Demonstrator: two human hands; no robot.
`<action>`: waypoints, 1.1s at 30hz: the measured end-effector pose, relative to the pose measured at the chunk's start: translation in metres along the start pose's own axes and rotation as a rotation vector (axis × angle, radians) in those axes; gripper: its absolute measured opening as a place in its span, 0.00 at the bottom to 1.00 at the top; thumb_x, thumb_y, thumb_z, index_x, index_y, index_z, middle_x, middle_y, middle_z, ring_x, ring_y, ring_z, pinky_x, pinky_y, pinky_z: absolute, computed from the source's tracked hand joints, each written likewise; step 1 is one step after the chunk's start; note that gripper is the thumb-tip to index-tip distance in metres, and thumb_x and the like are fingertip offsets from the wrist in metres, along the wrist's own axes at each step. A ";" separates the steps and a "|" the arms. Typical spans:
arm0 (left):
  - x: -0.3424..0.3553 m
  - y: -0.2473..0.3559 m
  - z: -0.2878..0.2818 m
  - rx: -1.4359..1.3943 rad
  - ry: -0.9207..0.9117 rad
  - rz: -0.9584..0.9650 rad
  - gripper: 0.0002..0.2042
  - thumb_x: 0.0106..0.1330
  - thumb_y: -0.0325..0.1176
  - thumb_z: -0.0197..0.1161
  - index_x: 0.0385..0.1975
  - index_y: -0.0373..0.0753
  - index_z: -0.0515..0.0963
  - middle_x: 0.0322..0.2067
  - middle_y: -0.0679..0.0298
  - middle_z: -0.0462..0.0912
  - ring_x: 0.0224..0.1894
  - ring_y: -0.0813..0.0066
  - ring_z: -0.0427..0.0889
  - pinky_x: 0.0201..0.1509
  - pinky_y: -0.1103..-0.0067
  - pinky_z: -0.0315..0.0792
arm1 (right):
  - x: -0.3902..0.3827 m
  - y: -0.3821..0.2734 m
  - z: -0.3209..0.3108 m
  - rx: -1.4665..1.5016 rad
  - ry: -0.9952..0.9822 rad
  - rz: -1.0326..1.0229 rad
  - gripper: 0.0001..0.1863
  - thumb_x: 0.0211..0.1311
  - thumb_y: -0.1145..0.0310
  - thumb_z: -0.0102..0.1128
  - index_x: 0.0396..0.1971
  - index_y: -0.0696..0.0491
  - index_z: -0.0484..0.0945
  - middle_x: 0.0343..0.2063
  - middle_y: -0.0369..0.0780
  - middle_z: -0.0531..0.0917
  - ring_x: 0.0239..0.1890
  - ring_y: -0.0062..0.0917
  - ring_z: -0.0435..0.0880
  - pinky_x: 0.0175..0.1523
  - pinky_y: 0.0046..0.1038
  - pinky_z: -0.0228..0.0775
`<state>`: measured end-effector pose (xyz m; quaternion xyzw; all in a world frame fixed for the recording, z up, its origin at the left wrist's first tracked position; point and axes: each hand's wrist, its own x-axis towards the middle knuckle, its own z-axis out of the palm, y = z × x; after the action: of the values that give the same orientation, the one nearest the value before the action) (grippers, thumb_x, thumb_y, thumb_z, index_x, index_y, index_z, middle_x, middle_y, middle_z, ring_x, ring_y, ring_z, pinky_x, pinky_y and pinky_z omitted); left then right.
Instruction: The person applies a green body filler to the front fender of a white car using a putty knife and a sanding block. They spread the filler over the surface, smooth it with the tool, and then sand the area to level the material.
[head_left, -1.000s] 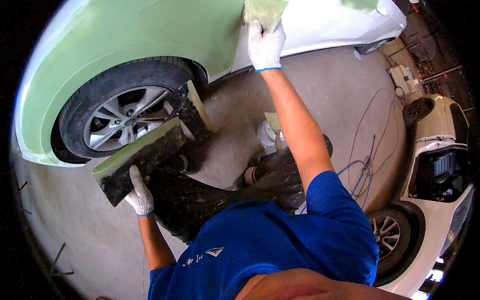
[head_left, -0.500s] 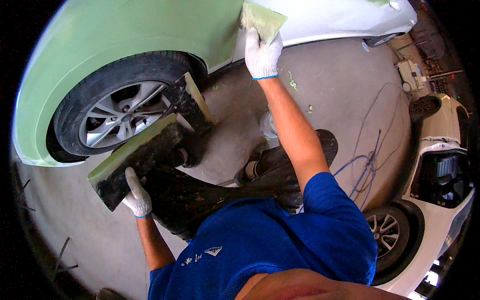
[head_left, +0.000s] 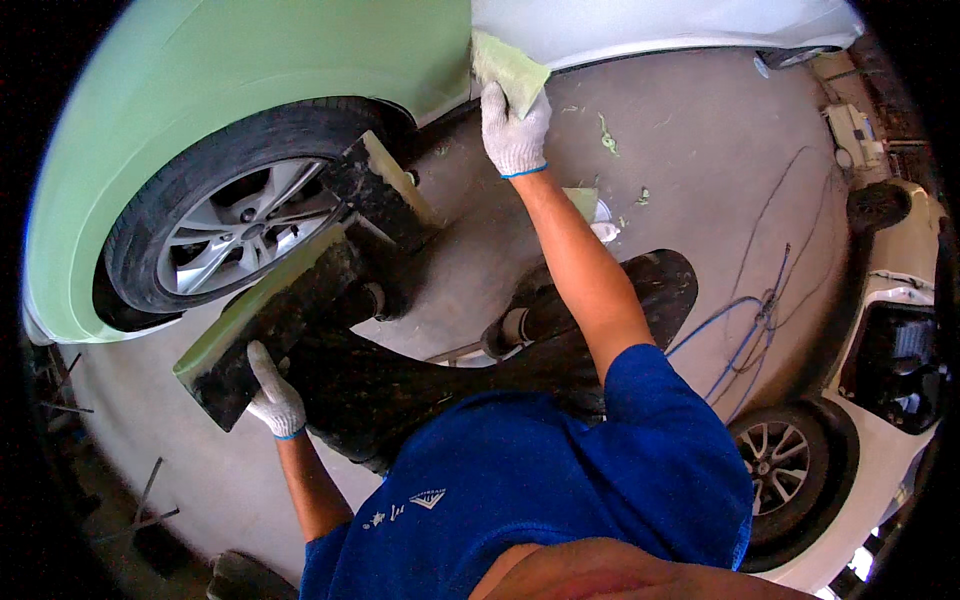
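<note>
One gloved left hand (head_left: 275, 392) grips the near end of a black board (head_left: 290, 315), thumb on top, fingers hidden, probably to leave its green-coated edge clear; board's long axis slants lower left to upper right, beside the wheel (head_left: 255, 232). Right hand (head_left: 516, 135) pinches a pale green spreader (head_left: 512, 72), fingers hidden behind, likely so the blade is free. Spreader sits where green panel (head_left: 300, 60) meets white panel (head_left: 620, 25), contact unclear; points up-left, long axis upper left to lower right.
</note>
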<state>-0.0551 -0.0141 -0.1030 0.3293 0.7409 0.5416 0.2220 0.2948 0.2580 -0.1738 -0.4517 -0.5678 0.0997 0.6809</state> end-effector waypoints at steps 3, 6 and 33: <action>-0.003 0.002 0.003 0.025 0.018 0.024 0.22 0.68 0.41 0.63 0.56 0.33 0.74 0.50 0.58 0.81 0.44 0.72 0.82 0.40 0.79 0.79 | -0.009 0.007 -0.005 -0.112 -0.040 -0.048 0.15 0.59 0.71 0.61 0.45 0.61 0.77 0.38 0.50 0.83 0.40 0.46 0.83 0.46 0.37 0.75; -0.003 0.002 0.006 0.047 0.006 0.118 0.22 0.69 0.41 0.63 0.57 0.33 0.73 0.51 0.57 0.80 0.44 0.71 0.82 0.42 0.77 0.80 | -0.027 0.026 -0.006 -0.096 -0.057 0.052 0.13 0.59 0.70 0.61 0.41 0.60 0.76 0.35 0.49 0.82 0.39 0.45 0.83 0.45 0.38 0.75; -0.029 0.060 0.039 -0.234 -0.183 0.410 0.23 0.69 0.37 0.63 0.60 0.32 0.68 0.54 0.55 0.76 0.55 0.67 0.75 0.64 0.69 0.67 | -0.031 -0.135 -0.121 1.777 -0.216 1.009 0.19 0.62 0.77 0.53 0.53 0.63 0.72 0.32 0.38 0.73 0.32 0.24 0.71 0.38 0.25 0.67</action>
<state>0.0057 0.0022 -0.0591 0.4921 0.5677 0.6255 0.2104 0.3378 0.0995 -0.0904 0.0407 -0.0912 0.7988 0.5933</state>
